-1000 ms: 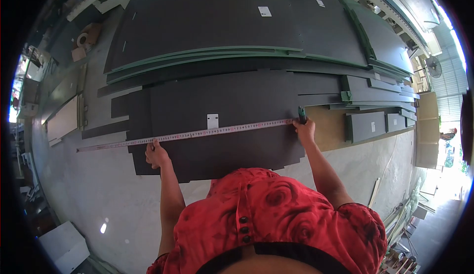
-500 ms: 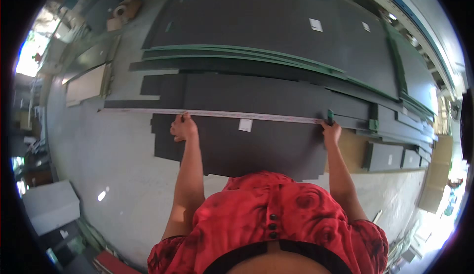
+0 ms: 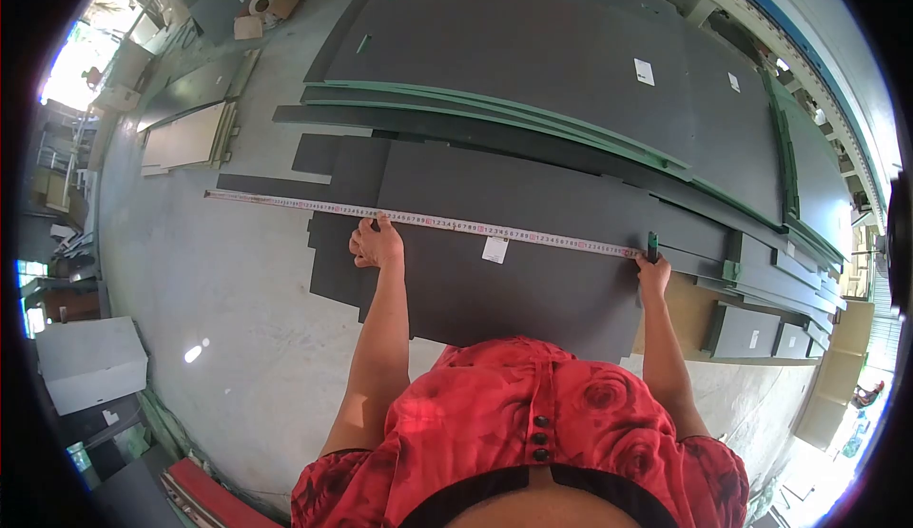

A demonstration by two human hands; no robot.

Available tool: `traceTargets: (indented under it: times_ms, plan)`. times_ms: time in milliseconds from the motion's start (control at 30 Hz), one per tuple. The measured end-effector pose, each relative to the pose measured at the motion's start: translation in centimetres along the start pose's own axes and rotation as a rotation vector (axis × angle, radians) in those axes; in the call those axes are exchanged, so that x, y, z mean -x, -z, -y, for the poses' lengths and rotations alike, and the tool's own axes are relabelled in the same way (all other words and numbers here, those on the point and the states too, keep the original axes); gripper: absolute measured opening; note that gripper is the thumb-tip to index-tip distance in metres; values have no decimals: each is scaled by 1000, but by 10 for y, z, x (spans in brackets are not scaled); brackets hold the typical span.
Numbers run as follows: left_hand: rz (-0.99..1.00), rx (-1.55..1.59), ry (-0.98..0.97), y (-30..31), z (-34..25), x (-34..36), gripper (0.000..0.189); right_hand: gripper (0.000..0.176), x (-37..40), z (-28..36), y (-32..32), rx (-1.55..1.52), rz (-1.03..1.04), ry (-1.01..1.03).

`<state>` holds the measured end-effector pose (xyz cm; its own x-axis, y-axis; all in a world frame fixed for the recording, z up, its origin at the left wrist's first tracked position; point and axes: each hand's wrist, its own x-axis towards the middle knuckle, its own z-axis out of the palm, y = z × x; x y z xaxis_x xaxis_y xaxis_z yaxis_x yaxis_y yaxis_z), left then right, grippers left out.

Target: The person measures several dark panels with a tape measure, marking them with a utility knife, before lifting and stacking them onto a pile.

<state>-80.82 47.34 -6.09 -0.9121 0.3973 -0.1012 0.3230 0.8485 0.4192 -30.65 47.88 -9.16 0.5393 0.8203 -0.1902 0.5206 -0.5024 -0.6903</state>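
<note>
A white tape measure (image 3: 533,237) is stretched out across the dark grey panels (image 3: 504,314) in front of me, its free end reaching past them on the left. My left hand (image 3: 378,243) is closed, fingers pinching the lower edge of the tape left of its middle. At the tape's right end, my right hand (image 3: 653,274) is closed around it, beside a small dark green piece that looks like the tape's case. Just below the tape, between my hands, a white label (image 3: 495,249) is stuck on the panel.
Large dark boards with green edges (image 3: 533,124) are stacked beyond the panels. Several narrow strips and small panels (image 3: 747,328) lie at the right. Pale boards (image 3: 185,138) rest on the floor at the left, and a grey box (image 3: 92,364) stands at the lower left.
The view has shifted and turned slightly, so the panels and tape appear further right and more slanted. Both hands keep hold of the tape at about the same places.
</note>
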Motion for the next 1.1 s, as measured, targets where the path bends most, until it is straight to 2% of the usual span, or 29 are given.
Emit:
traceTargets:
  times_ms: [367,433,833,967,1033,1067,1100]
  plan:
    - [-10,-12,3,-1,-2,1,37,16,4,5,2,-43,9,6]
    - [-10,-13,1,-1,-2,1,37,27,6,9,5,3,37,-69]
    - [-45,-31,0,-3,-2,2,37,28,0,-3,0,33,10,-78]
    - [-54,-30,3,-1,-3,4,36,31,3,7,5,45,62,-74]
    - [-38,-28,6,2,-6,6,36,35,9,21,13,-15,154,-158]
    - [-42,-24,15,1,-6,7,36,35,1,10,13,-13,159,-149]
    - [-45,-20,-10,0,-6,7,36,26,-8,-1,15,200,-74,185]
